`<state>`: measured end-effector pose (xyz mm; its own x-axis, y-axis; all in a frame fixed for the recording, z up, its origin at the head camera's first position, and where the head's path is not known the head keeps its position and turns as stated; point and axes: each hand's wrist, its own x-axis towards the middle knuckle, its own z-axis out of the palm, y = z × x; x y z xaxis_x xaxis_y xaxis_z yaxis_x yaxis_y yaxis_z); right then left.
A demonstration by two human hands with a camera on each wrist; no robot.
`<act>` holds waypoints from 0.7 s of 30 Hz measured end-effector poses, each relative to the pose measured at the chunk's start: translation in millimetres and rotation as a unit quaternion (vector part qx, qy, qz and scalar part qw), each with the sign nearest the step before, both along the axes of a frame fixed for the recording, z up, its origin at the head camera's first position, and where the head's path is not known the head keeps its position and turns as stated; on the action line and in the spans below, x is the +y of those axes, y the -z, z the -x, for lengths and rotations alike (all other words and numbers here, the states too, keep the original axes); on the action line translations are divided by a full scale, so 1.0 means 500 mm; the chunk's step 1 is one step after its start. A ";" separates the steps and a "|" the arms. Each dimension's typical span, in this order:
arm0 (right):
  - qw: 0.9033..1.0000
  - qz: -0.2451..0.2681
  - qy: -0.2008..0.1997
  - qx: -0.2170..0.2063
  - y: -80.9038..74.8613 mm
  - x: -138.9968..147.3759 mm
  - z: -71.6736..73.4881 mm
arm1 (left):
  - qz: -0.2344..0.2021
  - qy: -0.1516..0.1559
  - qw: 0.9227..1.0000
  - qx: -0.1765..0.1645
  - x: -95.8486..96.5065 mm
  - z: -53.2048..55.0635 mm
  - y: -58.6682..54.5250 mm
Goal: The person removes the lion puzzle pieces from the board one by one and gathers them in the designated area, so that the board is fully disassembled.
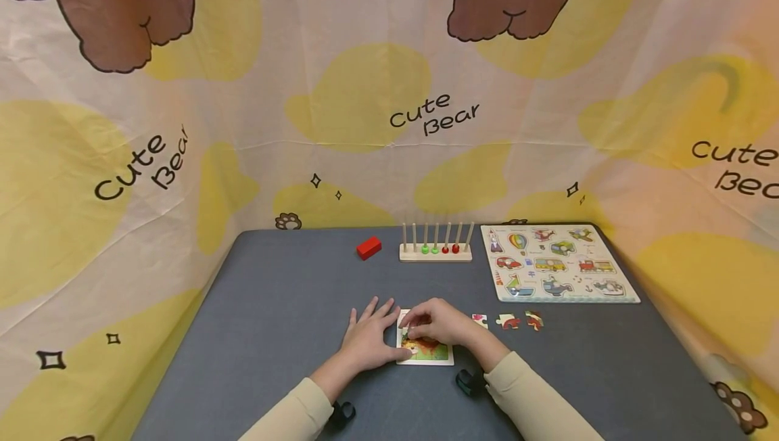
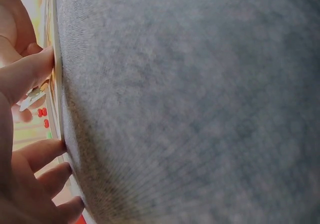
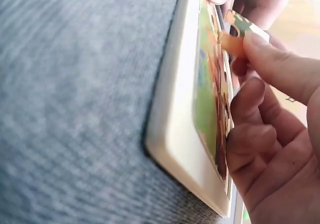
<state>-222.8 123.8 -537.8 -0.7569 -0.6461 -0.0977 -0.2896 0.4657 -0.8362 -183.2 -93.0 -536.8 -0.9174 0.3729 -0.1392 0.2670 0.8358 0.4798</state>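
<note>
1. I see the left hand point(image 1: 368, 341), fingers spread, touching the left side of the puzzle board point(image 1: 439, 362) on the near counter point(image 1: 262, 333).
2. The right hand point(image 1: 443, 322) pinches a puzzle piece point(image 3: 239, 24) over the board, partly covering both.
3. My head view partly loses the leftmost loose piece point(image 1: 481, 319) behind the right arm.

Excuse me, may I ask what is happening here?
A person's right hand pinches a puzzle piece over a small picture puzzle, while the left hand rests on the puzzle's edge. Three more pieces lie to the right. A bead stand, a red block and a larger picture board sit farther back.
</note>
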 end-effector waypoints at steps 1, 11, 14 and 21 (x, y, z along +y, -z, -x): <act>1.000 0.003 0.002 0.002 0.000 0.000 0.000 | -0.001 0.000 1.000 0.000 0.000 0.000 0.000; 0.999 0.026 0.031 0.025 -0.011 0.008 -0.002 | 0.004 -0.004 1.000 -0.001 0.000 -0.001 0.001; 0.998 0.023 0.040 0.031 -0.016 0.013 -0.002 | 0.007 -0.004 1.000 0.001 0.000 -0.001 0.001; 0.997 0.032 0.065 0.023 -0.030 0.024 -0.006 | 0.011 -0.005 1.000 0.000 0.001 -0.001 -0.002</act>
